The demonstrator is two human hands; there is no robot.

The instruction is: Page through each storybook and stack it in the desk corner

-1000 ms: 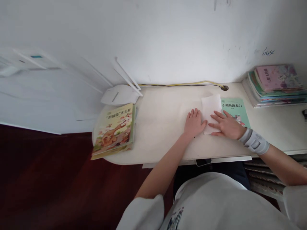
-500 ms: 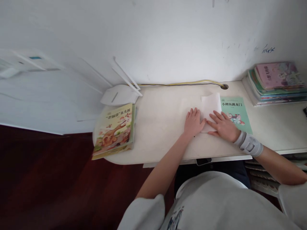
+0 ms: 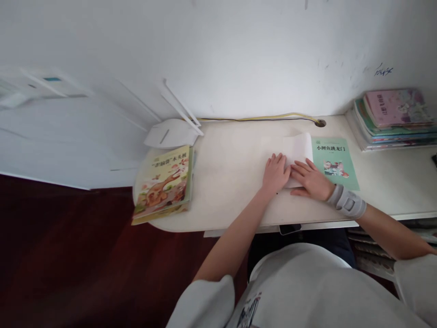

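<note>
A white paper point(image 3: 297, 146) lies on the desk, its right side slightly raised beside the green book point(image 3: 336, 159); I cannot tell whether it is a loose sheet or folded. My left hand point(image 3: 275, 174) rests flat at the paper's left edge, fingers stretched forward. Across the lower part of the paper lies my right hand point(image 3: 313, 181), palm down with fingers extended to the left, close to the left thumb. A grey wristband point(image 3: 348, 202) is around the right wrist. Neither hand grasps anything.
Several books point(image 3: 164, 184) with a yellow illustrated cover on top overlap the white desk's point(image 3: 225, 182) left end. Behind them stands a white router point(image 3: 172, 133) with antennas. A cable point(image 3: 259, 118) runs along the wall into a hole point(image 3: 321, 123). A book stack point(image 3: 396, 109) sits at right.
My right hand has slid left over the paper, off the green book's cover. The paper's right edge has shifted slightly left. My left hand has barely moved.
</note>
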